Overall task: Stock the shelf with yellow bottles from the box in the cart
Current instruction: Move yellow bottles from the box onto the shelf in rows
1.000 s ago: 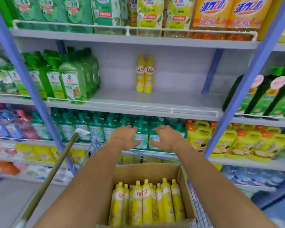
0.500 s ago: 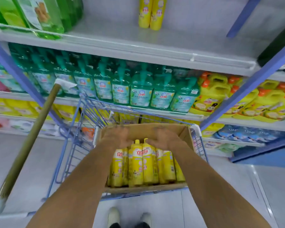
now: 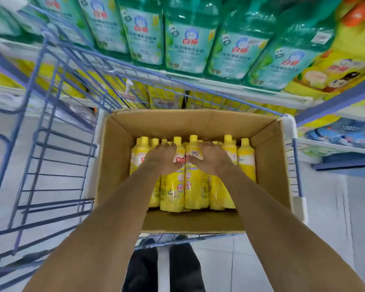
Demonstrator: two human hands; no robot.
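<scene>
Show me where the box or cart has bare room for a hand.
Free: the bare cardboard strip of the box between the bottle bases and its near wall; the cart basket left of the box, bordered by blue wire, looks unoccupied. Crowded: the yellow bottles stand packed cap to cap, with the left hand and right hand gripping them.

In the cart's (image 3: 290,129) right end, the box (image 3: 268,165); inside it, bottles (image 3: 177,190) side by side; behind the cart, the shelf (image 3: 240,86).
</scene>
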